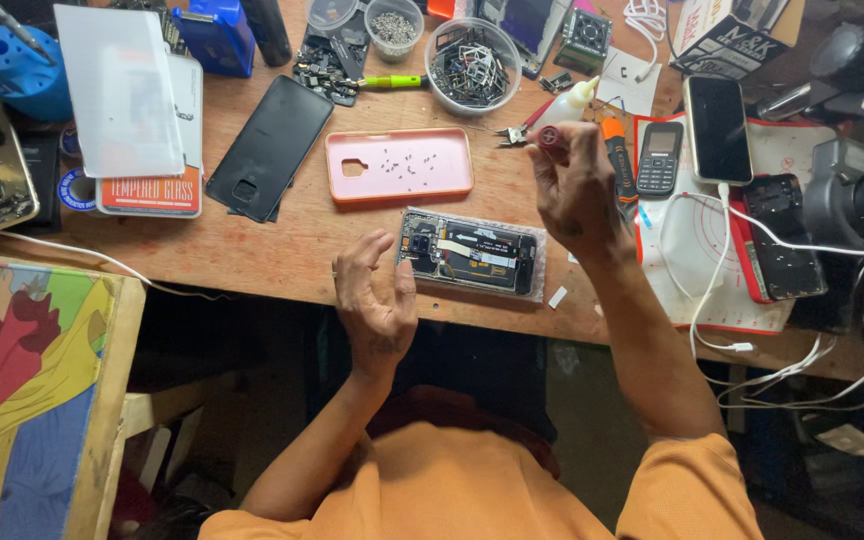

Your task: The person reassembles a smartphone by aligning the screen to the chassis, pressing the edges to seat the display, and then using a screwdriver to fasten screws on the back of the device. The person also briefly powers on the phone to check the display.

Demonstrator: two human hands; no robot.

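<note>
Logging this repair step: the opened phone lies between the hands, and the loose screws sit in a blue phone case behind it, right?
Not quite. In the head view the phone case holding the screws is pink, not blue. The opened phone does lie between the left hand and right hand.

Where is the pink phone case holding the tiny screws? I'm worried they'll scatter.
In the head view, the pink rubber phone case lies open side up on the wooden bench, just beyond the opened black smartphone and right of the black back cover.

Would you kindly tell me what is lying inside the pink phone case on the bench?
Small dark screws lie scattered loose inside the pink phone case, near its middle. Their exact number is too small to tell.
</note>
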